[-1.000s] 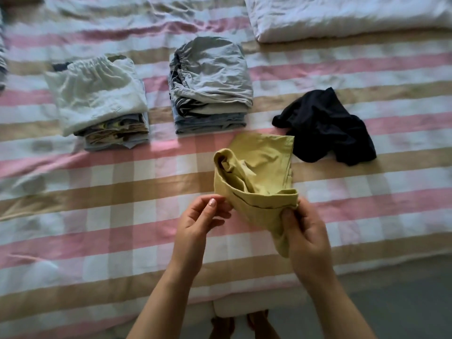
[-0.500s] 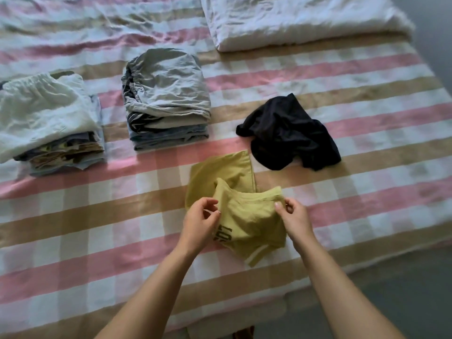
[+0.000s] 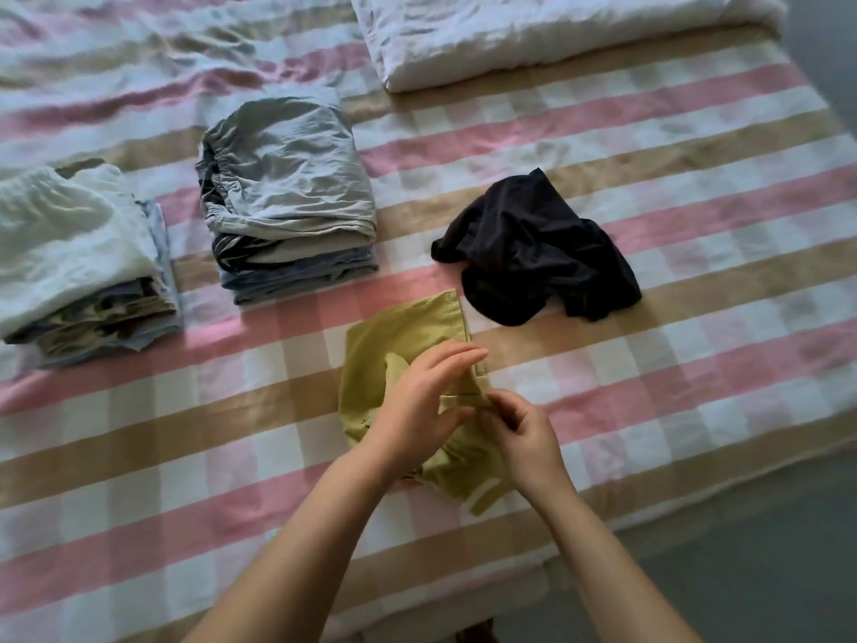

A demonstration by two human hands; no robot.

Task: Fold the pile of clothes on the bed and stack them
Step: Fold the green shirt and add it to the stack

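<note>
Yellow garment (image 3: 394, 338): part-folded, lying near the front edge of the bed (image 3: 185, 438), a little right of centre. Both hands are on it, close together.
- Left hand (image 3: 417, 401): fingers straight, laid across the upper fold. No clear grip shows.
- Right hand (image 3: 526, 433): fingers curled, pinching a fold at the garment's right side.
- Step in hand (judged): folding this piece, with a fold being tucked or squared.
- Next move calls for: pressing the fold flat, closing the piece to stack size, then lifting it onto a stack without letting it spring open.

Black garment (image 3: 533, 252): crumpled and unfolded, just beyond the yellow one toward the right edge. Seemingly the only loose piece left.

Grey stack (image 3: 287, 192): folded, mid-bed.

White-topped stack (image 3: 69, 252): folded, at the left edge, partly cut off.

Quilt (image 3: 556, 34): folded, far right corner.
</note>
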